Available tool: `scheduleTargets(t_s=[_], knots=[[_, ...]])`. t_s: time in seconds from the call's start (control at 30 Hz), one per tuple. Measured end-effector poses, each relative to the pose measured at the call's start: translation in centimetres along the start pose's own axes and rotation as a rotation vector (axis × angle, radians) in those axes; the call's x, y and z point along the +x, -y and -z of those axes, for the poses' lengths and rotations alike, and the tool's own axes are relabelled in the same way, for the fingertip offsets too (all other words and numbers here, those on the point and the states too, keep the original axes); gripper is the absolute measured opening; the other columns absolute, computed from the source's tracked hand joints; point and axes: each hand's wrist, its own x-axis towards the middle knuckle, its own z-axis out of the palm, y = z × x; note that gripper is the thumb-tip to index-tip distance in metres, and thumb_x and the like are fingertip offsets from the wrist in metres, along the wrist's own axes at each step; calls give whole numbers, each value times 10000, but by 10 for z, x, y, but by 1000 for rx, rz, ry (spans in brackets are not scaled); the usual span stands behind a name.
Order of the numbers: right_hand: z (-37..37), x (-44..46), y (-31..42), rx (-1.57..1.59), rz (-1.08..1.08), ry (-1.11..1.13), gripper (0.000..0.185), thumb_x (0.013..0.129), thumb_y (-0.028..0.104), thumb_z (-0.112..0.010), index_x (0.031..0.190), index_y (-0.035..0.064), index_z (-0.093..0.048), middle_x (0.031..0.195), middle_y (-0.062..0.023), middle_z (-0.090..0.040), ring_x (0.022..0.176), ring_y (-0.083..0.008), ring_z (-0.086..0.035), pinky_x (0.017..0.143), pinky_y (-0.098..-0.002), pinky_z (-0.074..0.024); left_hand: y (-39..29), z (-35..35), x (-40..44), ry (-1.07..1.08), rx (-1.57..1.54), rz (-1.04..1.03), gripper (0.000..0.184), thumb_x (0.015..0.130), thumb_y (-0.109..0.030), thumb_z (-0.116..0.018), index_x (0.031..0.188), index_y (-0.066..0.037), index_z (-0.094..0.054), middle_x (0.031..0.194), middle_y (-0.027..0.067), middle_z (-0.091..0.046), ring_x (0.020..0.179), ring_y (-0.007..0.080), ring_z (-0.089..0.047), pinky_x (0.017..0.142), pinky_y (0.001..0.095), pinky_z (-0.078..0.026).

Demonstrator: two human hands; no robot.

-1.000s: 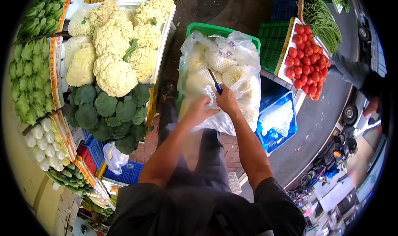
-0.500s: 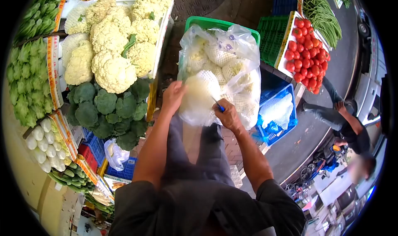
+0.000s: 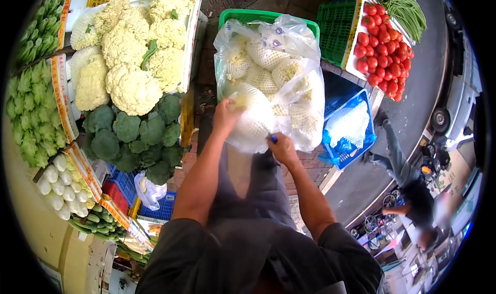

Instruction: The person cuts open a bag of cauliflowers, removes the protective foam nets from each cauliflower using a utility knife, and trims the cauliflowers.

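A cauliflower in a white foam net [image 3: 253, 113] lies at the near end of a clear plastic bag [image 3: 235, 30] lining a green crate [image 3: 253, 16]. My left hand [image 3: 226, 117] has its fingers curled against the cauliflower's left side. My right hand [image 3: 283, 148] is closed round a knife with a blue handle [image 3: 274, 138], at the lower right of the same cauliflower. The blade cannot be made out now. Several more netted cauliflowers [image 3: 271, 56] fill the bag behind and to the right.
On the left, bare cauliflowers [image 3: 134, 87] and broccoli [image 3: 126, 128] are heaped in a display. A blue crate [image 3: 345, 159] with white foam nets stands at the right, below the tomatoes [image 3: 385, 56]. A person [image 3: 413, 196] walks on the road.
My left hand has come onto the cauliflower's left side. My right hand has shifted slightly down and right, and the blade no longer shows. The passer-by has moved, and the view has shifted slightly.
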Motion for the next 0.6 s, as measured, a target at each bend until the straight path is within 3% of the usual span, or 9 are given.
scheduleTargets(t_s=[0.07,0.13,0.2,0.3,0.4,0.5,0.6], knots=[[15,21,25,-29,-118,-108,259,909,252,-710,896,-6,-699,836,-241,-681,818,-442,-669,733,-486,-519,-10,4,-14,-78,96,-146,449,797,-224,-852,1109,15,-634,1081,162,-662,1006,253,-628,895,356,-498],[33,48,60,138,-271,-56,296,913,294,-719,923,-2,-704,901,-262,-693,870,-428,-682,756,-478,-516,-19,4,-29,-94,65,-175,469,773,-194,-865,1128,14,-639,1189,183,-638,1086,291,-619,959,368,-482],[34,79,79,8,-75,-20,402,901,400,-718,953,1,-697,940,-268,-702,921,-406,-694,796,-480,-521,-18,1,-35,-115,59,-249,489,768,-179,-869,1153,17,-641,1244,192,-619,1112,298,-614,979,371,-476],[22,113,90,-394,-135,110,433,895,448,-685,978,23,-691,972,-277,-702,975,-406,-691,838,-494,-523,-10,-6,-42,-192,77,-391,508,766,-153,-865,1183,22,-633,1302,192,-599,1122,278,-623,970,352,-490],[10,118,64,-407,-41,-3,425,881,425,-646,990,18,-702,862,-272,-710,861,-468,-691,793,-531,-528,7,-9,-45,-188,-115,-303,428,816,-76,-777,1206,24,-631,1259,162,-634,1097,231,-641,939,318,-507],[13,106,47,-300,-10,-81,338,870,341,-626,921,10,-676,805,-293,-672,822,-484,-665,759,-553,-505,43,-20,-36,-125,-345,-57,352,850,-6,-663,1201,12,-650,1157,116,-672,993,177,-650,863,292,-520],[11,86,42,-297,-92,-87,272,882,291,-616,936,30,-672,875,-281,-692,880,-484,-659,789,-535,-522,34,-11,-42,-29,-336,-18,364,822,-4,-603,1168,-43,-708,1211,163,-664,1118,312,-638,985,348,-488]])
